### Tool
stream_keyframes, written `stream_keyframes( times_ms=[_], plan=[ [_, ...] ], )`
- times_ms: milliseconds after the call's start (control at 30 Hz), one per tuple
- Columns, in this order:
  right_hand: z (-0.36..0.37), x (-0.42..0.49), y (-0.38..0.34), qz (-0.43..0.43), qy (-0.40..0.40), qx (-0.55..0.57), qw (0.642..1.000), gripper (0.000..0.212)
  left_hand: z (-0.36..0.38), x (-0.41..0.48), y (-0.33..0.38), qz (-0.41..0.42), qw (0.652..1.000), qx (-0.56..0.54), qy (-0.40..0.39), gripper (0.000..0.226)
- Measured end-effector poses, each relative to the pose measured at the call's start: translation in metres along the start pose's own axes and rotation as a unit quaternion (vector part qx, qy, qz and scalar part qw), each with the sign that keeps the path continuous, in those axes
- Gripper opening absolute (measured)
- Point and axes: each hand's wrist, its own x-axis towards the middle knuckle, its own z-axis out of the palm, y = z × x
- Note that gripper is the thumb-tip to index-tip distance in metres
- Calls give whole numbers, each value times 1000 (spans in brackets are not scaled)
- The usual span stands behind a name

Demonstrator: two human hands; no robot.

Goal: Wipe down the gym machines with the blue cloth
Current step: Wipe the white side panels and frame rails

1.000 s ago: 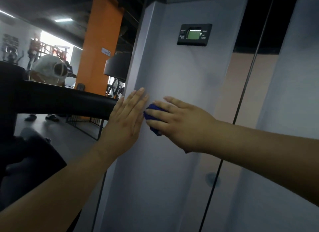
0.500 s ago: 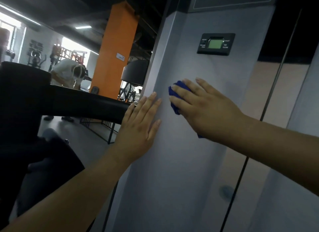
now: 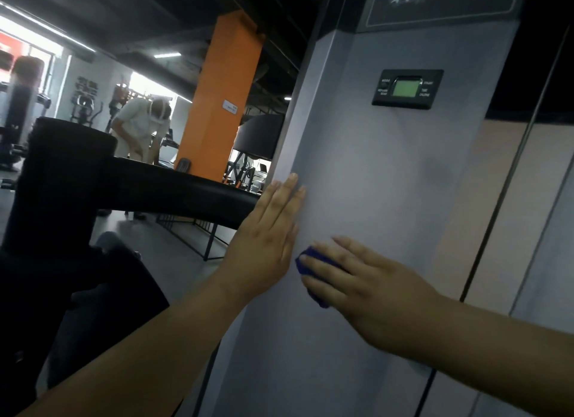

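The grey upright panel of a gym machine point(image 3: 388, 174) fills the middle of the view, with a small black display with a green screen point(image 3: 407, 88) near its top. My right hand point(image 3: 369, 283) lies flat on the panel with straight fingers, pressing a small blue cloth point(image 3: 306, 261) against it; only the cloth's edges show around my fingers. My left hand point(image 3: 268, 239) rests flat on the panel's left edge, fingers straight and pointing up, just left of the cloth.
A thick black machine arm point(image 3: 174, 190) juts from the left toward the panel. Behind it stand an orange pillar point(image 3: 223, 100) and a bent-over person in white point(image 3: 139, 128). A thin dark cable point(image 3: 509, 174) runs down right of the panel.
My right hand has slid the blue cloth down the panel, from level with my left fingertips to beside my left palm. My left hand stays put on the panel edge.
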Motion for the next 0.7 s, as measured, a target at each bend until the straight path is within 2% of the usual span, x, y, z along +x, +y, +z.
stream_keyframes(
  times_ms=[133,167,233,333,367,500,567,667,700],
  plan=[
    [-8,7,32,106,19,-3,994,65,-1,-1,0,6,1000,4,0,59],
    [-8,6,28,100,29,-11,995,62,-1,-1,0,7,1000,6,-1,59],
    [2,-1,1,20,55,2,998,50,0,0,0,8,1000,6,2,60],
    [13,-9,-28,-91,19,43,995,42,2,-2,0,4,1000,8,4,62],
    [11,-7,-23,-87,22,43,995,43,2,-2,1,11,1000,2,5,62],
    [5,-1,2,52,46,32,997,54,1,-4,3,38,999,-12,4,62],
    [16,-8,-23,33,49,47,997,49,1,-4,5,55,998,-9,6,61],
    [29,-20,-63,-77,23,87,993,39,0,-2,4,60,997,-36,-9,63],
    [26,-20,-61,-80,27,83,993,40,-1,-2,2,61,997,-37,-10,63]
  ],
)
